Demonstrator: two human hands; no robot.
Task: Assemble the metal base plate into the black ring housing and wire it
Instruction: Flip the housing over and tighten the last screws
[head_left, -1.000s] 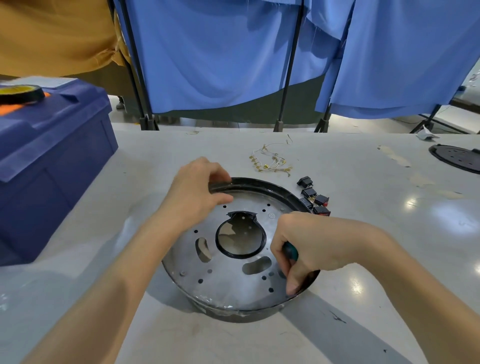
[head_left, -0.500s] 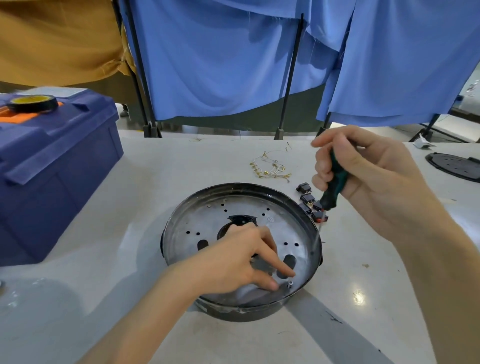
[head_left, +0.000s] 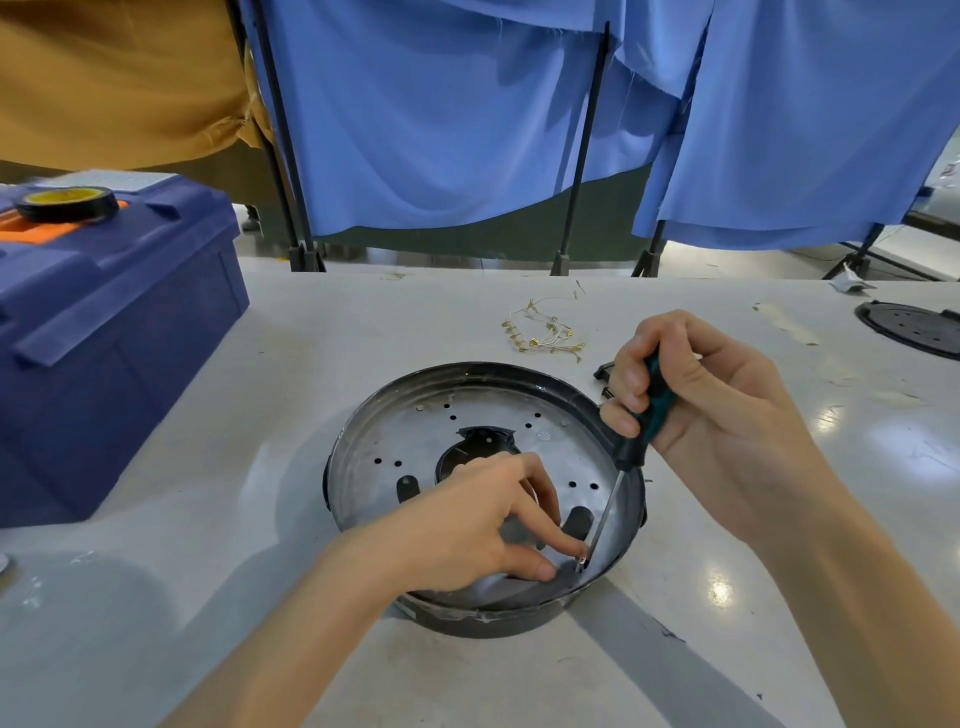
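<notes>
the metal base plate (head_left: 467, 431) sits down inside the black ring housing (head_left: 483, 618), near the middle of the pale worktop (head_left: 208, 597). plate is a shiny silvery disc, kinda smudgy and reflective, full of small round holes, a couple of oval slots and a big cutout in the centre with a dark ragged edge. the housing is a round black wall with a glossy rim, scuffed with whitish marks along the near side.

left hand (head_left: 467, 525) is resting on the plate, its fingers (head_left: 566, 543) pinched together around a tiny screw (head_left: 581, 562) near the plate's front right edge. can't really see the screw well, it's small. right hand (head_left: 711, 410) is wrapped closed around a screwdriver (head_left: 644, 415) with a green and black handle, thin steel shaft angled down so the tip meets that screw.

behind the housing there's a tangle of thin wires with brass terminals (head_left: 545, 332), and some small black switches (head_left: 605, 371) mostly hidden by the right hand. far left is a blue plastic toolbox (head_left: 114, 332) with a roll of black tape (head_left: 67, 203) on its lid. another black round disc (head_left: 914, 327) lies at the far right edge.
</notes>
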